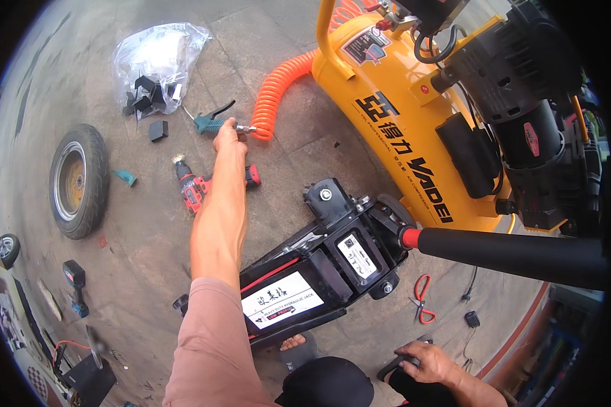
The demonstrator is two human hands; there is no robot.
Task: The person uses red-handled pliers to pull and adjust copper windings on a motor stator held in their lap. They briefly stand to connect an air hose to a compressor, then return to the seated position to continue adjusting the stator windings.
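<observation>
Teal plastic covers the thin-nozzled air blow gun (pixel 209 125) on the far side, left of the yellow steel compressor (pixel 387 122); we judge coupling it to the coiled orange hose (pixel 271 91) done, its use left. Our left hand (pixel 229 136) has its grip narrowed around the gun's rear end. Our right hand (pixel 428 363) rests at near right, and we cannot tell whether its grip holds anything.

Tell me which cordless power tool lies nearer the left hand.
The red cordless drill, partly behind the left forearm; the black-and-blue one lies farther off.
</observation>
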